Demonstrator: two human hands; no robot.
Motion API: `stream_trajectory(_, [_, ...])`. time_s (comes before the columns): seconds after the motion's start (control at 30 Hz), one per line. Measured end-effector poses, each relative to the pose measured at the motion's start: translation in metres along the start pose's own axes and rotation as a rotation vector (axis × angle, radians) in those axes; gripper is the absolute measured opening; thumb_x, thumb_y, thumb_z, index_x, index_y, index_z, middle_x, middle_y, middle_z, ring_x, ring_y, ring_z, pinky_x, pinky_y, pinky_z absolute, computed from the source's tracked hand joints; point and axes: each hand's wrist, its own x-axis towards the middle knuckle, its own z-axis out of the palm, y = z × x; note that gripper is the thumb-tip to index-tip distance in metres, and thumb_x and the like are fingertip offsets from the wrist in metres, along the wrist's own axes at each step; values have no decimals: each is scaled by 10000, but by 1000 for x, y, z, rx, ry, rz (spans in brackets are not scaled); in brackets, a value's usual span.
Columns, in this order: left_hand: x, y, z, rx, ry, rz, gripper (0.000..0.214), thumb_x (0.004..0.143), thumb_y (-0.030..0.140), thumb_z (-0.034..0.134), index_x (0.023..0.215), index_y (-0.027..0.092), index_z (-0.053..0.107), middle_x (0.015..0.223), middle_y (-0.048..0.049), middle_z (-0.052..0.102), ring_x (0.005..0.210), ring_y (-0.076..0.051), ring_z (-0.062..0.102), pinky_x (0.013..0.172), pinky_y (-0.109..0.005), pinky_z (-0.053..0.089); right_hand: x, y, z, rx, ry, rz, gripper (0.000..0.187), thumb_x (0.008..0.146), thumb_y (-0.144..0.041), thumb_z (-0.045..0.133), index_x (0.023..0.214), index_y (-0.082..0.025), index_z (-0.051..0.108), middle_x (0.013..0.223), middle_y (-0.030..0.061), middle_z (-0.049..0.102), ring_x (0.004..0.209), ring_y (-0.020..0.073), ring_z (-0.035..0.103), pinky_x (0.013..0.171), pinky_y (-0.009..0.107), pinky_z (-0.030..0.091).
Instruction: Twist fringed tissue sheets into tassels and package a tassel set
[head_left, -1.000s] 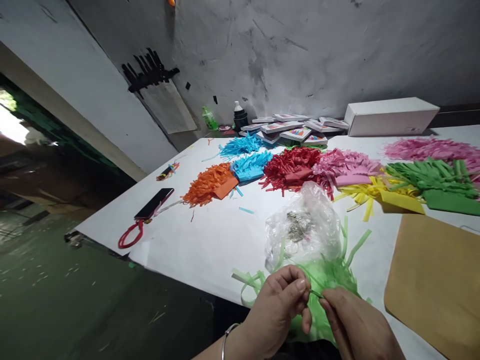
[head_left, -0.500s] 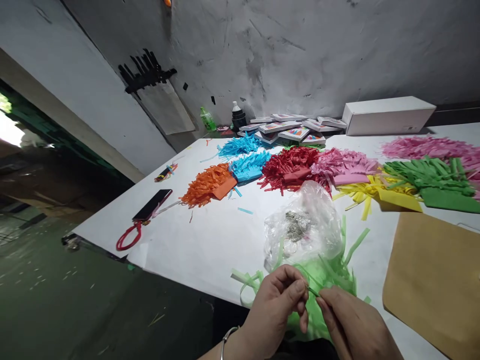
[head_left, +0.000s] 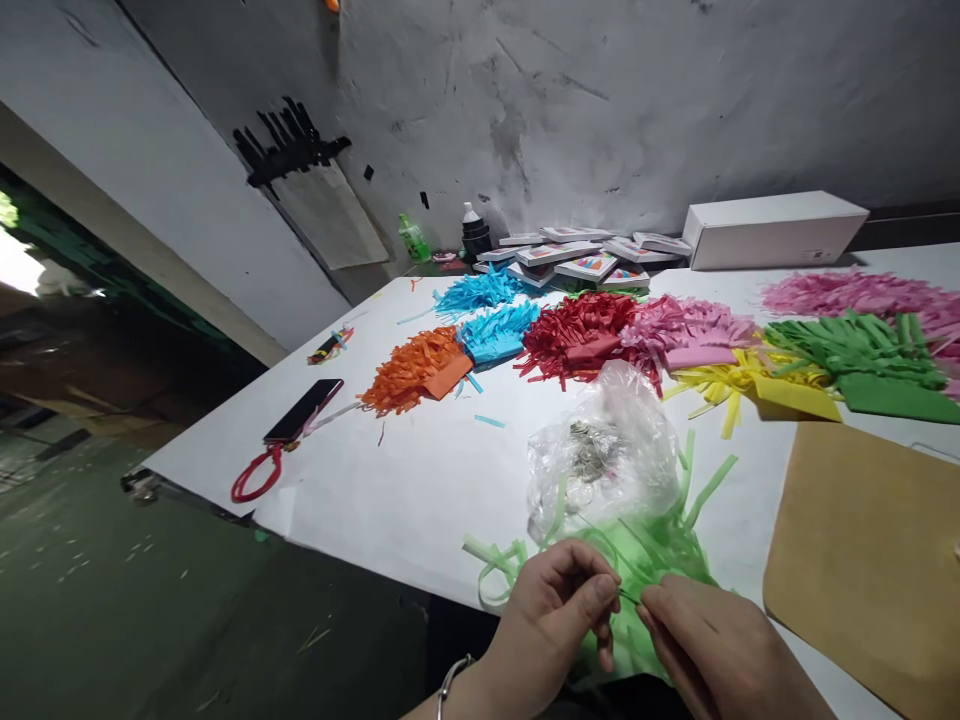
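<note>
My left hand [head_left: 559,615] and my right hand [head_left: 716,630] are close together at the table's front edge. A thin dark-green strand [head_left: 628,597] runs between their fingertips, pinched at each end; whether it is wire or twisted paper I cannot tell. Below and behind them lies a bunch of light-green paper strips [head_left: 667,545], partly hidden by the hands. Just beyond it sits a clear plastic bag [head_left: 637,430] with thin metallic pieces [head_left: 596,450] inside.
Fringed paper bunches in orange [head_left: 412,370], blue [head_left: 499,335], red [head_left: 581,335], pink [head_left: 690,335], yellow [head_left: 795,395] and green [head_left: 892,365] cross the table. A brown envelope [head_left: 862,560] lies right, a phone [head_left: 304,410] left. Flat boxes [head_left: 559,253] and a white box [head_left: 776,232] stand behind.
Both hands have shifted slightly, the right one a little to the right. The gap between the fingertips is slightly wider, with the strand still held across it.
</note>
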Motion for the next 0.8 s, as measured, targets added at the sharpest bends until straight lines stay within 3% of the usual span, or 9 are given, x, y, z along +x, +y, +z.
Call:
stream_trajectory(0.17, [-1,-3,1,-30,15,-47,401,789,489,802,780,149,589,632,37,566,412,-57,529,395,-166,463,1,-1,-5,-10,-44,-8,360,1053,-179,332,736,-229,496,592,-31,533,483,108,523,459,251,354])
stream_trajectory(0.47, [-3,-2,2,42,5,-49,424,733,516,837,790,141,647,565,37,541,453,-78,524,440,-192,501,-3,-2,5,38,-23,23,320,1046,-169,333,772,-232,485,602,-31,540,497,111,536,465,233,378])
stream_trajectory(0.8, [-3,-6,0,126,3,8,434,805,544,762,756,141,611,631,18,538,476,-67,490,440,-178,459,-10,-3,13,139,-86,121,248,1048,-189,376,844,-234,510,689,-29,591,584,113,595,550,214,434])
